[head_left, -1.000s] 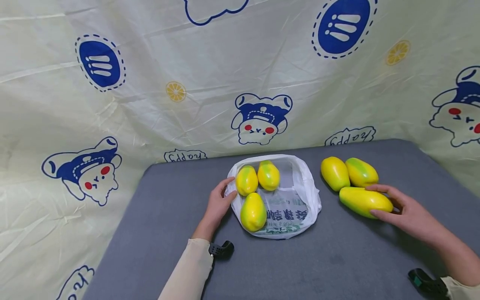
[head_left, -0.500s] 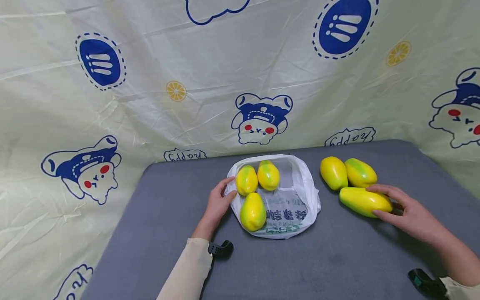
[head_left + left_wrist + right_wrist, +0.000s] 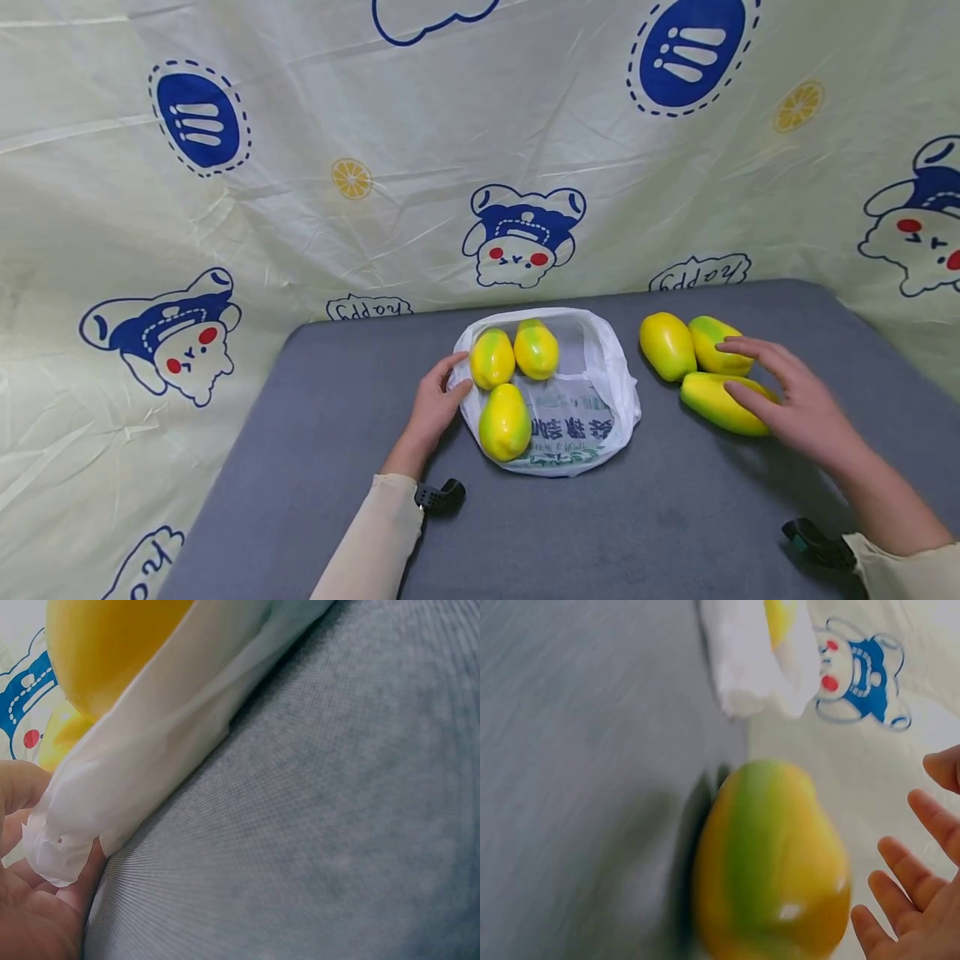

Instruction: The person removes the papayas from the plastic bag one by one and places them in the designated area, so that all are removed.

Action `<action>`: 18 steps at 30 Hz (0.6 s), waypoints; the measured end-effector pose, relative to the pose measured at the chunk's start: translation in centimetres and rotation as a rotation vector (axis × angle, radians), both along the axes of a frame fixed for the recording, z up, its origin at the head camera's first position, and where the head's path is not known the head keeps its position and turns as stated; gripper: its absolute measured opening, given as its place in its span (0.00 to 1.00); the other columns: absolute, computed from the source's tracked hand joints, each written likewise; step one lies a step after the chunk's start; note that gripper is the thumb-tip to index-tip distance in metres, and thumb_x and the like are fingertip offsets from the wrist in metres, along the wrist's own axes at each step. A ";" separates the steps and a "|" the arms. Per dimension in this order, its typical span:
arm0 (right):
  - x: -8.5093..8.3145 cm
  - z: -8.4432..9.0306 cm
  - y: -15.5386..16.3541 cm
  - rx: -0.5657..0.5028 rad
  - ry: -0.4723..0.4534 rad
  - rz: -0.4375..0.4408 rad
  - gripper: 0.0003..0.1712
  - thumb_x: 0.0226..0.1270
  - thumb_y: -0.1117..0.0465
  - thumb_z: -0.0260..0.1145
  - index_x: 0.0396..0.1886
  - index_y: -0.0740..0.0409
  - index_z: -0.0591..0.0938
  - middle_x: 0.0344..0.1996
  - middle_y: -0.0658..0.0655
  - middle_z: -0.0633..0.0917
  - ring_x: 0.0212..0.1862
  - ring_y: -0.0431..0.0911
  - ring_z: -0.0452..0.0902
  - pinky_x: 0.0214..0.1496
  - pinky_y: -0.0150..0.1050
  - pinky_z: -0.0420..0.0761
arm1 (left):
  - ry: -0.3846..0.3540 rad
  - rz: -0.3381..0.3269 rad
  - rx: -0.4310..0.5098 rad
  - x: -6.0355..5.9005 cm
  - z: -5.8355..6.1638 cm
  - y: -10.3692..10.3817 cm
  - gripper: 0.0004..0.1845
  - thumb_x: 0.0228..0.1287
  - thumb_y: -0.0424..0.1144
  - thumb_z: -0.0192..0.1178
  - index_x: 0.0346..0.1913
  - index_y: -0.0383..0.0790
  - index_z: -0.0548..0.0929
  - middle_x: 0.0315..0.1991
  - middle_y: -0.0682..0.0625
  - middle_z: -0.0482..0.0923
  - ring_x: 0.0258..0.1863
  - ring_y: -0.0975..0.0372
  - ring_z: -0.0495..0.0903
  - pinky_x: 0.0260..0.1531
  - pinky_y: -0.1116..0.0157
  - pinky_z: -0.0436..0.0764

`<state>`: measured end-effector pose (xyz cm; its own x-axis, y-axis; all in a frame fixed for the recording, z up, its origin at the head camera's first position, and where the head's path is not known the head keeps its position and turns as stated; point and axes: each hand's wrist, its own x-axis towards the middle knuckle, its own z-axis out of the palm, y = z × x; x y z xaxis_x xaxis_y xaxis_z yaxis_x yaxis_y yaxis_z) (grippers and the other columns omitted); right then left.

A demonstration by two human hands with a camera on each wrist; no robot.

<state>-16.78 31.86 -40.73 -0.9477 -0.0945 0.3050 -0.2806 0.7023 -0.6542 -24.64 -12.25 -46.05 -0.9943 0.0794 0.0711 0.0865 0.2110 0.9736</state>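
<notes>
Blurred mango, perhaps under hand

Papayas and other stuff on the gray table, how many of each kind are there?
Papayas in the white bag: 3
Papayas loose on the table: 3
White bags: 1
Hands: 2, left hand, right hand
Total: 6 papayas, 9 things altogether

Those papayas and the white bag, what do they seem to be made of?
The papayas look like moulded plastic or foam replicas: uniform yellow-green colour, with a smooth gloss and a highlight on the papaya nearest the right hand. That is a guess. The white bag seems to be thin plastic film: it crumples, is half see-through and carries print.
</notes>
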 end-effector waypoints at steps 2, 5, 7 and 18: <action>-0.2 0.7 -1.2 -0.024 -0.007 -0.005 0.28 0.71 0.56 0.64 0.69 0.50 0.72 0.73 0.54 0.65 0.77 0.59 0.51 0.66 0.79 0.52 | 0.007 0.003 -0.004 -0.4 -0.7 -0.2 0.24 0.71 0.34 0.58 0.68 0.44 0.75 0.73 0.44 0.68 0.73 0.52 0.65 0.75 0.49 0.61; -0.7 1.5 -2.9 -0.055 0.011 0.010 0.28 0.72 0.57 0.63 0.70 0.49 0.72 0.74 0.61 0.64 0.76 0.62 0.51 0.67 0.79 0.51 | 0.001 0.008 -0.011 -0.5 -0.8 -0.2 0.24 0.70 0.34 0.58 0.68 0.45 0.75 0.73 0.45 0.69 0.74 0.52 0.65 0.75 0.50 0.62; -1.1 1.8 -3.9 -0.067 0.030 0.023 0.28 0.72 0.57 0.63 0.71 0.49 0.72 0.74 0.60 0.65 0.76 0.56 0.53 0.68 0.76 0.52 | 0.001 0.008 -0.015 -0.5 -0.6 -0.2 0.24 0.70 0.34 0.59 0.68 0.45 0.75 0.72 0.45 0.69 0.74 0.52 0.65 0.75 0.50 0.62; -3.2 2.4 -8.6 -0.197 -0.039 0.049 0.34 0.74 0.60 0.59 0.77 0.50 0.62 0.74 0.64 0.63 0.73 0.62 0.57 0.70 0.70 0.60 | 0.008 0.007 -0.023 -0.5 -0.6 0.0 0.24 0.70 0.34 0.58 0.68 0.44 0.75 0.72 0.44 0.69 0.73 0.51 0.66 0.75 0.49 0.63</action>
